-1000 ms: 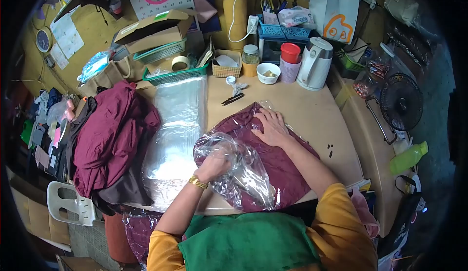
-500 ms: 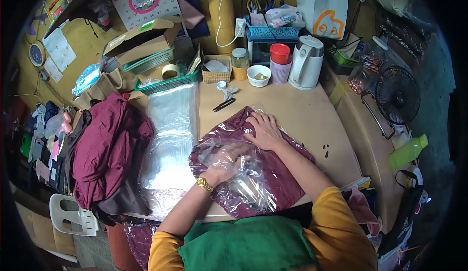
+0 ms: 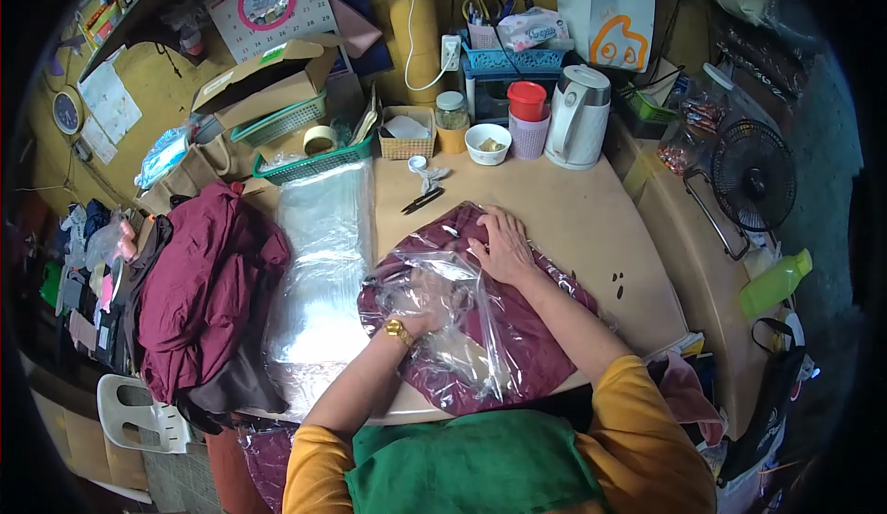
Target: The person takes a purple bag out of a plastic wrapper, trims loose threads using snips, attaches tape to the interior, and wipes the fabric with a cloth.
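A folded maroon garment (image 3: 540, 334) lies on the table in front of me, wrapped in shiny clear plastic. My right hand (image 3: 504, 249) rests on its upper part, fingers spread and flat. Under a loose, crumpled layer of the clear plastic bag (image 3: 462, 352) is my left hand (image 3: 425, 299), with a gold watch (image 3: 398, 331) on the wrist. Glare on the film hides most of the left fingers, so I cannot make out whether they grip anything.
Left of the garment lies a stack of clear plastic bags (image 3: 319, 264), beside a heap of maroon garments (image 3: 212, 283). Black thread snips (image 3: 423, 201) lie behind. Along the back stand a white bowl (image 3: 488, 149), a red-lidded cup (image 3: 528, 130) and a white kettle (image 3: 579, 121).
My left hand has shifted slightly up and away from me beneath the plastic, and the loose film has changed its folds. My right hand stays spread in nearly the same spot.
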{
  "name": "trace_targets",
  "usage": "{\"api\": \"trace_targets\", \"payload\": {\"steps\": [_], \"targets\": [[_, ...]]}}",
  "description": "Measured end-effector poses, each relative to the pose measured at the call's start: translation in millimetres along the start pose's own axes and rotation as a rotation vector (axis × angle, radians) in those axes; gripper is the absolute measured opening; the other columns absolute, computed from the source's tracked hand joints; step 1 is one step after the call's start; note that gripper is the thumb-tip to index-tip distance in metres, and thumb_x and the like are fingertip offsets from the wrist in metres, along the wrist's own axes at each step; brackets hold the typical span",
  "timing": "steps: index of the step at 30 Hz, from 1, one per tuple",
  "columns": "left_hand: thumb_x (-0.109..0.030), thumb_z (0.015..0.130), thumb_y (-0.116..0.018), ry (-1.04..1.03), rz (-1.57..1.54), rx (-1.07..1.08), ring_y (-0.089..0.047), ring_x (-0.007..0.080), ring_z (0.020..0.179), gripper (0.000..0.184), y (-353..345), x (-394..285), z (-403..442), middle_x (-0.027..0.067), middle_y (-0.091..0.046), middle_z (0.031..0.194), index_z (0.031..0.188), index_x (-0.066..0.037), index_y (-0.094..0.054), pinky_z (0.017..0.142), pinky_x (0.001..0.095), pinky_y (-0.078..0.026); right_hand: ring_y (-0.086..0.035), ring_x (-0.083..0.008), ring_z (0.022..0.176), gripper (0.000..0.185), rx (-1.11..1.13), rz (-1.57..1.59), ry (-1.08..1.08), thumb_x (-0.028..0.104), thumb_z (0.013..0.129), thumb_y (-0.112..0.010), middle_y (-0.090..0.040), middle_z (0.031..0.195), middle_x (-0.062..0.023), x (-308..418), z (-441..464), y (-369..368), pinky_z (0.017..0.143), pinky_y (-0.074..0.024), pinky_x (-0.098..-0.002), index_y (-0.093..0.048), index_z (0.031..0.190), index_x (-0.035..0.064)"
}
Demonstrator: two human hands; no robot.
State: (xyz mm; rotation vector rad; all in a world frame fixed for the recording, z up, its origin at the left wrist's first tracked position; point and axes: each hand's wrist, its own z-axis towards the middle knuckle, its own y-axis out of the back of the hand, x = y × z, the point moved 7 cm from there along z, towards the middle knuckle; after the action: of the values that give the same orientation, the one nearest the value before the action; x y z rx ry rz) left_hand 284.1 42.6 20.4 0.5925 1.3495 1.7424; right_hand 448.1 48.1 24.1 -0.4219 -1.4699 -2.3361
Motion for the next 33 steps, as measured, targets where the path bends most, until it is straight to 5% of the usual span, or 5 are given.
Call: {"api": "trace_targets", "payload": {"steps": [10,16,19,21,33], "targets": [[-0.028,0.09,-0.053,-0.334,0.048,-0.063,-0.034,0.0292,0.141,0.053,-33,-13,32,0.0133,-0.04,0.149,0.138,-0.007,-0.05,0.114,0.0508,-0.027,-0.042,-0.0403,0.124,0.022,-0.111,0.17,-0.005,0.016,0.087,-0.059,-0.045,0.132,-0.0215,-14,0,-6,0.106,-0.0324,-0.0527,-0.054,0.104,0.0038],[-0.023,0.087,-0.056,0.056,0.072,-0.141,-0.036,0.0329,0.139,0.042,-20,9,61,0.0147,-0.037,0.15,0.126,-0.007,-0.058,0.108,0.0513,-0.035,-0.043,-0.0388,0.122,0.022,-0.203,0.037,0.079,0.014,0.083,-0.059,-0.048,0.127,-0.0193,6,-3,11,0.104,-0.0321,-0.0531,-0.054,0.103,0.0047],[-0.016,0.086,-0.058,0.154,-0.08,0.36,-0.043,0.0348,0.13,0.039,-53,11,77,0.0171,-0.042,0.145,0.123,-0.006,-0.059,0.105,0.0496,-0.037,-0.046,-0.0371,0.116,0.024,-0.102,-0.023,0.104,0.013,0.081,-0.059,-0.051,0.123,-0.0169,8,-5,11,0.098,-0.035,-0.0505,-0.056,0.103,0.006],[-0.025,0.087,-0.06,-0.083,-0.033,-0.149,-0.04,0.0354,0.134,0.054,-11,7,70,0.0167,-0.037,0.149,0.137,-0.007,-0.049,0.108,0.0501,-0.034,-0.048,-0.036,0.11,0.025,-0.097,0.013,0.134,0.013,0.08,-0.057,-0.052,0.12,-0.0151,9,-5,9,0.093,-0.037,-0.0488,-0.057,0.104,0.0067],[-0.022,0.078,-0.064,0.231,0.149,-0.261,-0.048,0.0323,0.125,0.05,22,35,23,0.0115,-0.054,0.132,0.125,-0.006,-0.059,0.105,0.054,-0.033,-0.032,-0.0342,0.139,0.057,0.394,-0.195,0.119,0.033,0.091,-0.053,-0.039,0.148,-0.0164,30,12,-10,0.112,-0.0254,-0.0483,-0.041,0.141,0.0082]]}}
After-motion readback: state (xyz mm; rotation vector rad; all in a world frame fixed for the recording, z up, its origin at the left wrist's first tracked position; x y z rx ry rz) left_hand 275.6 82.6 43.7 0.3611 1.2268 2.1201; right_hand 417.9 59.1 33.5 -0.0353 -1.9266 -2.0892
